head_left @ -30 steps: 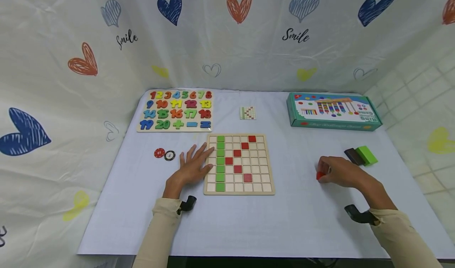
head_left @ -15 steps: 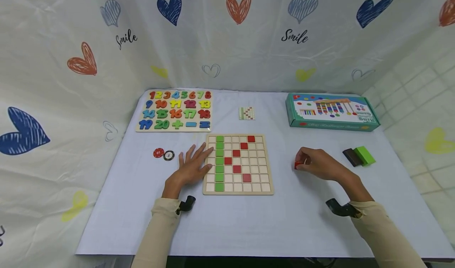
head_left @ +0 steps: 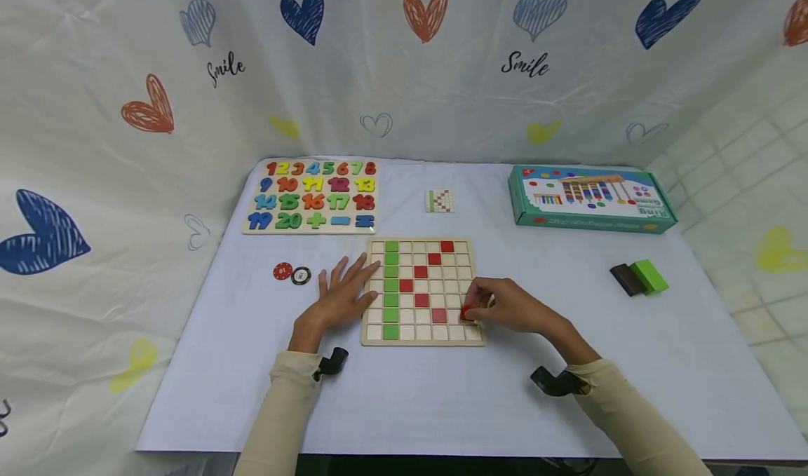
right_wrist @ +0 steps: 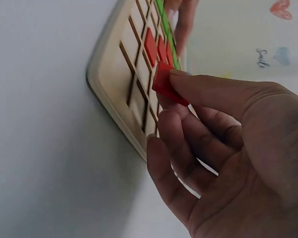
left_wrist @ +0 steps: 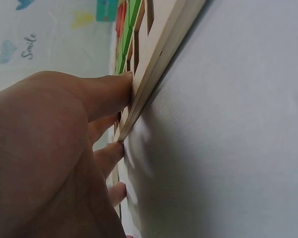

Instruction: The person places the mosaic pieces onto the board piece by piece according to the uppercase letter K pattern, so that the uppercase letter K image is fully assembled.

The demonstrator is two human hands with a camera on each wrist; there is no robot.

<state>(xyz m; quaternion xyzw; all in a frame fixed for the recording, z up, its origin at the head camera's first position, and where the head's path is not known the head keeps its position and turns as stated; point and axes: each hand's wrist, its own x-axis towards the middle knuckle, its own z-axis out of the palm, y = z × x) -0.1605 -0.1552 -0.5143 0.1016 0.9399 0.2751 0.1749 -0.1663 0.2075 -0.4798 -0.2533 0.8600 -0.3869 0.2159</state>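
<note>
Now the right hand (head_left: pixel 508 306) pinches a red square tile (head_left: pixel 467 313) over the near right corner of the wooden grid board (head_left: pixel 424 338), tilted just above the cells; a second ago it was well to the right on the counter (head_left: pixel 404 399), near the brown and green blocks (head_left: pixel 639 277). Unmoved, the left hand (head_left: pixel 341 297) lies flat, fingers straight, its grip holding nothing, fingertips pressing the board's left edge beside the green column (head_left: pixel 391 287).

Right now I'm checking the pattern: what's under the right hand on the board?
The right hand pinches a red tile over the board near its lower right corner. The squares beneath the fingers are covered.
</note>
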